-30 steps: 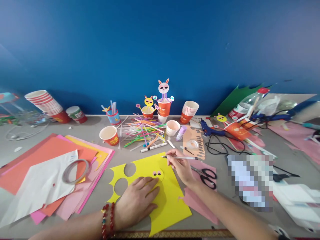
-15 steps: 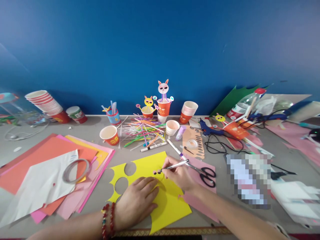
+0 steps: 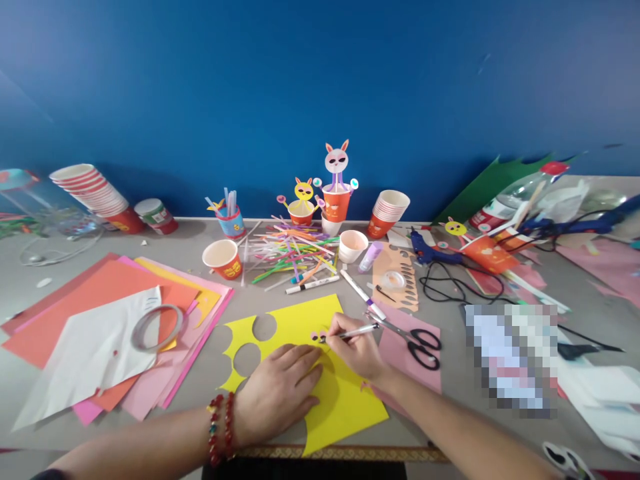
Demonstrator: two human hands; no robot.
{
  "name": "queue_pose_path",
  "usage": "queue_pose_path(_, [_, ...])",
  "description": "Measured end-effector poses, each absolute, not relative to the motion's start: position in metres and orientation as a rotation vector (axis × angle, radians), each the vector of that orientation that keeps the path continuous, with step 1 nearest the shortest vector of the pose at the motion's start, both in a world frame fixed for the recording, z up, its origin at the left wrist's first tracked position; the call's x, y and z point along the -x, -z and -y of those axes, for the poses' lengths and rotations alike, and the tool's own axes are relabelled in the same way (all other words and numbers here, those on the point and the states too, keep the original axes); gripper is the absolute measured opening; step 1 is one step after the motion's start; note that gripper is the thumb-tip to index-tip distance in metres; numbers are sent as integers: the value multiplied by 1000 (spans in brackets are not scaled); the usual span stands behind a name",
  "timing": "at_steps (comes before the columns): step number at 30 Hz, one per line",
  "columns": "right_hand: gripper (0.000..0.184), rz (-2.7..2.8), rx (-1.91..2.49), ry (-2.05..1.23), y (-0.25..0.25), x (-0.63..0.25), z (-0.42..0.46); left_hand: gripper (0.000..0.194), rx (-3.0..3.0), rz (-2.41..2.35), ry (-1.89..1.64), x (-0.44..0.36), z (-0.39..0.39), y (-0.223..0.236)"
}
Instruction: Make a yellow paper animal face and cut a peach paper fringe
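My left hand [image 3: 280,393] lies flat on the yellow paper [image 3: 345,413], fingers stretched and pressing on it. Round holes and scalloped cut edges run along the paper's left side. A slim silver-coloured pen [image 3: 364,329] is pinched in my right hand [image 3: 357,353], its tip low over the paper beside small pink-and-black spots [image 3: 315,336]. Whether the tip touches is too small to tell. Right of that hand, black-handled scissors [image 3: 424,348] lie partly over a pink sheet [image 3: 410,373].
Coloured paper sheets [image 3: 150,280] with a tape roll [image 3: 158,327] are at left. Behind lie colourful sticks [image 3: 295,250], white markers [image 3: 313,285], a paper cup [image 3: 223,259], and cup figures [image 3: 336,200]. A blue glue gun [image 3: 433,250] with black cable stands right, near a bottle [image 3: 523,193].
The whole view has shifted slightly, with things sitting higher and further right. My right hand and the pen have moved only slightly; my left hand stays on the yellow paper.
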State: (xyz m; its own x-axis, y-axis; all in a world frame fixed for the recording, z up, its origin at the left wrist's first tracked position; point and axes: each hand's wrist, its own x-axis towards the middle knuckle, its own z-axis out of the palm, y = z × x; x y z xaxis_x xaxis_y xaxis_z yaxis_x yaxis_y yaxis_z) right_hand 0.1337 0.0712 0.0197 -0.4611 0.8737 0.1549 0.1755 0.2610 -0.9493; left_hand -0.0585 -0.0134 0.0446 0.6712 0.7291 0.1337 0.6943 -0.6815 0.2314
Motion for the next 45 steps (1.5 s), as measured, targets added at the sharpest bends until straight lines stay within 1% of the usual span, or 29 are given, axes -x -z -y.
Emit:
queue_pose_path(14, [19, 1874, 980, -1212, -22, -134, -71, 40, -2716, -1185, -341, 59, 14, -40])
queue_pose_path(21, [19, 1873, 964, -1213, -22, -134, -71, 36, -2727, -1181, -362, 58, 14, -43])
queue_pose_path(45, [19, 1863, 971, -1192, -22, -134, -71, 36, -2731, -1188, -357, 59, 13, -39])
